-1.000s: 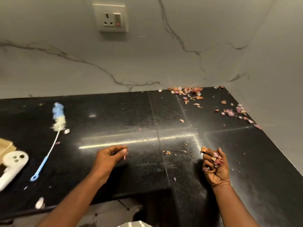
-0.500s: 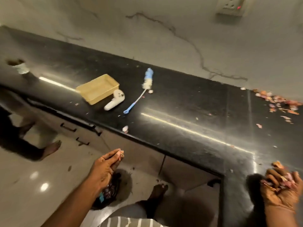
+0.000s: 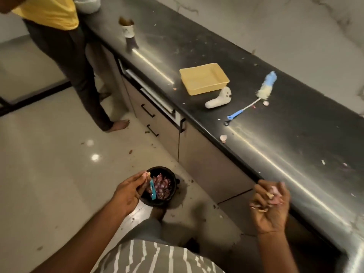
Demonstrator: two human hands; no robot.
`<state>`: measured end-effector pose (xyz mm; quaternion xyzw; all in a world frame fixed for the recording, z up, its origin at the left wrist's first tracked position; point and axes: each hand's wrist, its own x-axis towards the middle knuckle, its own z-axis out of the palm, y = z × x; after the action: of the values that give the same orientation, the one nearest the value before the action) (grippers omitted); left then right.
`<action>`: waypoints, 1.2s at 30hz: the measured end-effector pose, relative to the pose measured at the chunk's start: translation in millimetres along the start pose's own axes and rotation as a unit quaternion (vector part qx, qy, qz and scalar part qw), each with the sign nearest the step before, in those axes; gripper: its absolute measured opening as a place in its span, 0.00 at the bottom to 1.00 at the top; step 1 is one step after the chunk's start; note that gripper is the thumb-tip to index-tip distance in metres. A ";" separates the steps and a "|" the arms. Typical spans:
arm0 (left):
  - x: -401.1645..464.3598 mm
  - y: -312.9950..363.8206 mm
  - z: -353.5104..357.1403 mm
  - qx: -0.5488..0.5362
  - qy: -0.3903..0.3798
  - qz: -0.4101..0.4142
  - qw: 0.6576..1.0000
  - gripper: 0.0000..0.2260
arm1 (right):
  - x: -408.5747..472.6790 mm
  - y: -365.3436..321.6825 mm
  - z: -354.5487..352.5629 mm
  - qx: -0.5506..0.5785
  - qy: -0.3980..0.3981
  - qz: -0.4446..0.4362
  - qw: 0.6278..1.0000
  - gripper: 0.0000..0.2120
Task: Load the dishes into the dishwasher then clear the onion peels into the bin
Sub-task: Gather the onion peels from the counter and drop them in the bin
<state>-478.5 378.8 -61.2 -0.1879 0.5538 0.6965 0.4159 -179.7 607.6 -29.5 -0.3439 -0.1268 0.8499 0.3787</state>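
Over the bin, both hands, left hand pinching, right hand cupped, hold onion peels, light, flaky, best scooped.

On the black worktop we see a yellow tray, with a white gadget just beside its near corner and a blue bottle brush lying a little further along to the right. Toward the far end we find a cup standing upright, well apart from the tray. On the pale floor beside the drawers we see a person in a yellow top and dark trousers, barefoot.
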 end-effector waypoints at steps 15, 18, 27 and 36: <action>78.1 33.6 -90.3 0.060 0.057 -0.067 0.994 0.09 | 169.5 307.1 51.0 -0.197 0.179 0.280 0.922 0.21; 92.5 39.9 -102.3 0.082 0.062 -0.068 0.992 0.09 | 215.5 351.6 17.6 -0.251 0.195 0.298 0.900 0.31; 114.9 54.0 -113.1 0.074 0.082 -0.064 0.992 0.08 | 246.1 386.9 1.6 -0.357 0.221 0.307 0.854 0.33; 129.2 61.3 -94.6 0.087 0.084 -0.064 0.991 0.08 | 243.6 374.2 26.0 -0.366 0.278 0.288 0.840 0.30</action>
<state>-620.9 336.5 -146.8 -0.2442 0.6322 0.5992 0.4262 -521.7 532.0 -307.6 -0.7006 -0.2128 0.6809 -0.0171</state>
